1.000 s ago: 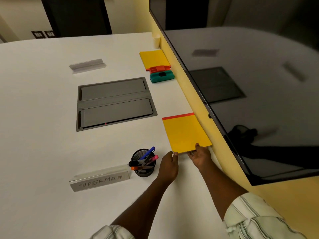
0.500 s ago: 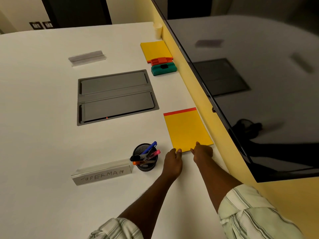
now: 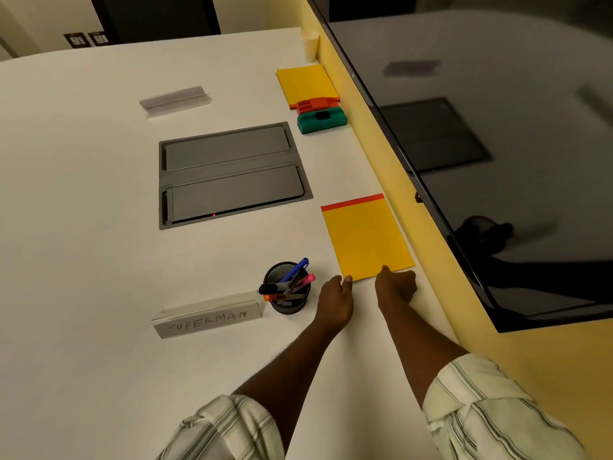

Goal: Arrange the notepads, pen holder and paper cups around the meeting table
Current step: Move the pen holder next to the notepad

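Notepad squared at table edge

Both hands meet the near edge of the yellow notepad (image 3: 366,239) lying flat on the white table (image 3: 99,227): left hand (image 3: 335,302) fingertips touching, right hand (image 3: 394,287) loosely curled, thumb on its edge. Mesh pen holder (image 3: 287,293) stands just left.

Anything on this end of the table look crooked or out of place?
The near yellow notepad with a red top strip lies slightly askew to the white table's edge. Both hands touch its near edge. Nothing looks spilled or damaged.

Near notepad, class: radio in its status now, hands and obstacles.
Left hand and right hand touch near notepad's bottom edge. Notepad flat on table. Pen holder just left, apart.
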Demonstrator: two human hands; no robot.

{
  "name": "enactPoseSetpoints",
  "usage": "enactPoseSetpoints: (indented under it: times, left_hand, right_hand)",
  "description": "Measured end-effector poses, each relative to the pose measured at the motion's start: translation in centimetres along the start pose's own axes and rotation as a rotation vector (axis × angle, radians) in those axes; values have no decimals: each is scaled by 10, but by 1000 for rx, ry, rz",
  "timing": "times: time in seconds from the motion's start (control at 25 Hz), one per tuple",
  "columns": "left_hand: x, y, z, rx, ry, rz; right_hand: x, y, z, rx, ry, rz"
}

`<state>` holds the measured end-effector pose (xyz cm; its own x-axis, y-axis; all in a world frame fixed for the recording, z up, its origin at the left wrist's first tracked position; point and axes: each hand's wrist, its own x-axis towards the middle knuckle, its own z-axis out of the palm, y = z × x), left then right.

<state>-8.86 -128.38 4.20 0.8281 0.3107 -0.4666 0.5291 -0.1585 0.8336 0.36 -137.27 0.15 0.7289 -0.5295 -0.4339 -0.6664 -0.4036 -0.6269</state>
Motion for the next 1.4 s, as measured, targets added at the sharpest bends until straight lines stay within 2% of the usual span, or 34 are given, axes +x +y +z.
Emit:
enactPoseSetpoints:
  times: [0.24, 0.4, 0.52, 0.6, 0.76, 0.92, 1.2, 1.4]
  left_hand:
    - [-18, -24, -5, 147, 17, -103]
    - [-43, -45, -9, 87, 55, -168]
    - [-59, -53, -19, 39, 107, -187]
    - [-64, -57, -30, 24, 156, -195]
    - [-69, -67, -49, 38, 269, -207]
    - [-71, -80, -57, 7, 274, -248]
    - [-69, -87, -63, -123, 134, -251]
    - [-50, -63, -67, -144, 220, -128]
  right_hand:
    - [-45, 49, 3, -137, -132, -559]
    - [-73, 67, 5, -52, -245, -720]
    - [-95, 73, 10, -21, -395, -799]
    - [-106, 75, 16, -30, -485, -827]
    - [-122, 67, 31, -63, -548, -818]
    - [-131, 56, 42, -36, -595, -836]
    - [-138, 45, 64, 94, -519, -766]
    - [-127, 12, 72, 221, -416, -791]
